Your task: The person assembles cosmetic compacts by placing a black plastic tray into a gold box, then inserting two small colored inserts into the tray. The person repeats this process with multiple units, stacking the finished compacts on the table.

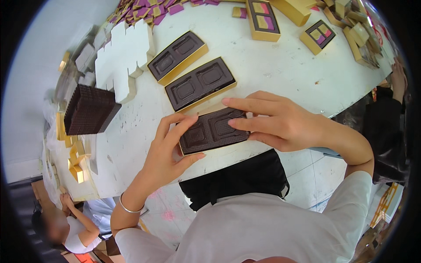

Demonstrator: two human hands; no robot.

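Close to the table's front edge lies a shallow gold box with a dark brown plastic tray (209, 132) in it, moulded with two recesses. My left hand (163, 152) grips its left end, thumb on the near side and fingertips on the far rim. At the right end, my right hand (284, 122) grips the box, its fingertips pressing on the tray and far rim. Two similar gold boxes, each with a dark insert, lie just beyond: the nearer box (201, 83) and the farther box (177, 57).
To the left stand a stack of dark trays (91, 109) and white notched stacks (120, 61). Purple and gold packets (151, 9) are heaped at the far left. Filled gold boxes (264, 22) lie at the far right. Another person (72, 223) sits at lower left; a person's arm (398, 81) shows at right.
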